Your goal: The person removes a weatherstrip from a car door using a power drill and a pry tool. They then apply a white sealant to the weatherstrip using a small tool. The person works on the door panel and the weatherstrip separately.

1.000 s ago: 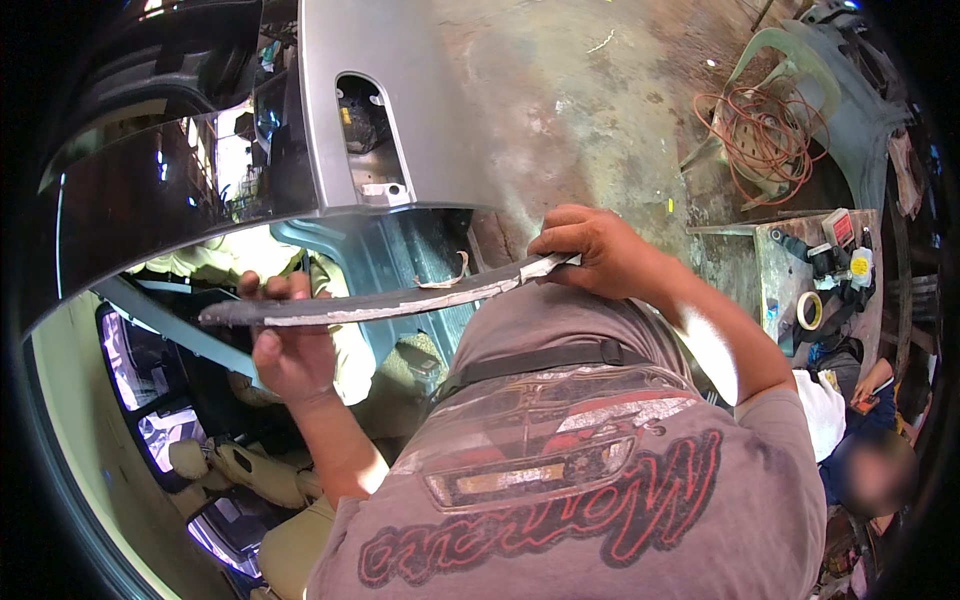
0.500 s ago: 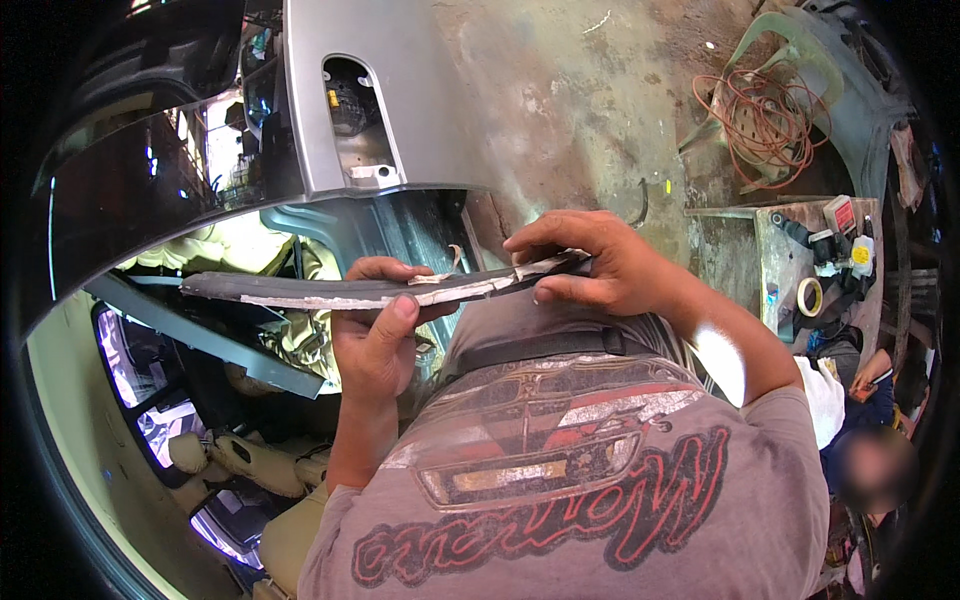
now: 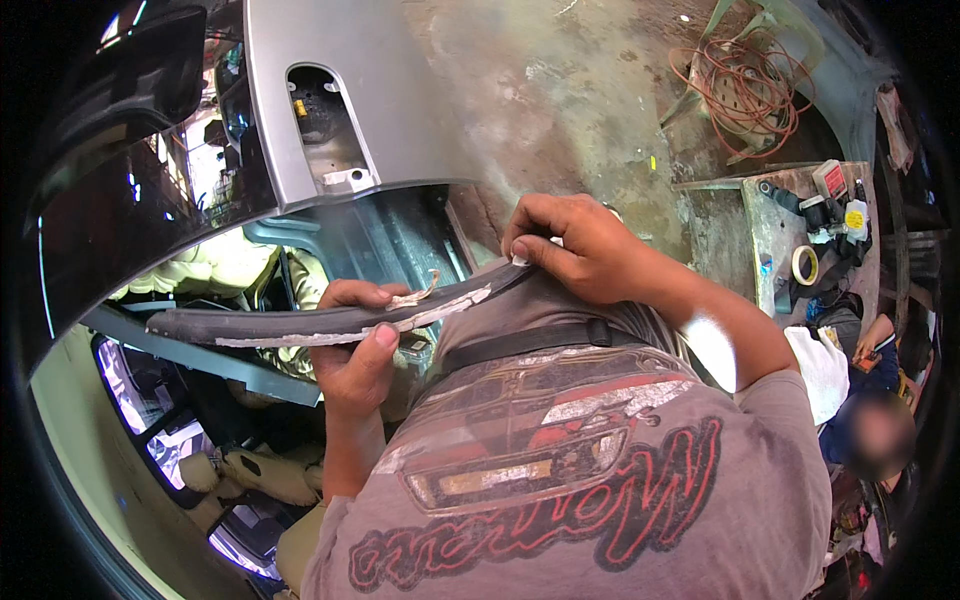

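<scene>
A long, curved dark grey trim strip [image 3: 262, 324] lies across in front of my shirt, with ragged white tape [image 3: 455, 307] along its length. My left hand [image 3: 352, 368] is closed around its middle, thumb on the near edge and fingers at the far side. Beside those fingers a loose curl of tape [image 3: 420, 293] sticks up. At the strip's right end, my right hand [image 3: 585, 250] pinches a small whitish scrap of tape [image 3: 519, 259] between thumb and forefinger. The strip's surface near that end is black and bare of white.
At the left is a vehicle with a grey body panel [image 3: 300, 30] and an open rear interior. A coiled orange hose [image 3: 745, 100] lies at the far right. A worn stand [image 3: 715, 215] holds a tape roll [image 3: 804, 264] and bottles. Another person [image 3: 875, 425] is at the right edge.
The white covering at the strip's right end has come off, baring black. My right hand has closed into a pinch, and the strip and both hands sit slightly farther left.
</scene>
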Motion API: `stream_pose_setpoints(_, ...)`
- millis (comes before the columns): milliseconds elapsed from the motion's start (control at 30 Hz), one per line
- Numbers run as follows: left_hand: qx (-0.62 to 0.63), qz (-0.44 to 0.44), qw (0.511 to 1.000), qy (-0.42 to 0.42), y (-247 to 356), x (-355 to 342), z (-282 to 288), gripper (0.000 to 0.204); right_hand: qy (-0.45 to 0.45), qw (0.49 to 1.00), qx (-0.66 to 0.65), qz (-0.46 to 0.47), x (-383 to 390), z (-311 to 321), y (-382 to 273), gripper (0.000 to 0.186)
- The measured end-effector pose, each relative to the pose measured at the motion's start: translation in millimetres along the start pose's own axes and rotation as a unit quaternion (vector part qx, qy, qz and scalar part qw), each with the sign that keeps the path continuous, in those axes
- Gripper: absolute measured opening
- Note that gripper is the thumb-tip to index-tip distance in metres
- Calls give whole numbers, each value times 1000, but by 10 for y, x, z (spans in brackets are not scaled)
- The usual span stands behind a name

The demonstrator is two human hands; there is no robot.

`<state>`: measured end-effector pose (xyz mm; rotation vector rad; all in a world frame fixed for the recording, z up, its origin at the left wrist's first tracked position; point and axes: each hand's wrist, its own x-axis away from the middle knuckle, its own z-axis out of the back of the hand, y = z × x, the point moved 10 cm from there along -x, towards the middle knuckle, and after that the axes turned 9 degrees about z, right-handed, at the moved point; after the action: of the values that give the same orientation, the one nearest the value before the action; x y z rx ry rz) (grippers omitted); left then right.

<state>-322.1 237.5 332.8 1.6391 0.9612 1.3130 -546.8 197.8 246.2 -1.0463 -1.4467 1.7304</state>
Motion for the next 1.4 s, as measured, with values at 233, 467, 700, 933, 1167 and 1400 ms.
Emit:
stream_pose_setpoints(233,-18,-29,999,-11,44,33,98,37,93,993,56,-40,177,246,405,12)
stream_pose_setpoints(467,-26,-59,998,-16,224,99,385,41,191,966,-57,-167,553,588,1116,10)
stream_pose_setpoints(700,-42,-68,997,-6,362,182,437,42,245,952,-17,-185,747,951,1373,13)
stream_pose_setpoints(933,-34,-76,997,-1,484,249,605,43,379,893,-4,-244,1235,1626,2041,11)
stream_pose_setpoints(1167,-18,-80,997,7,606,298,659,38,409,862,121,-275,1840,2265,2302,15)
stream_pose_setpoints(1400,-9,-67,996,52,565,213,632,41,182,958,203,-86,1074,1493,1856,22)
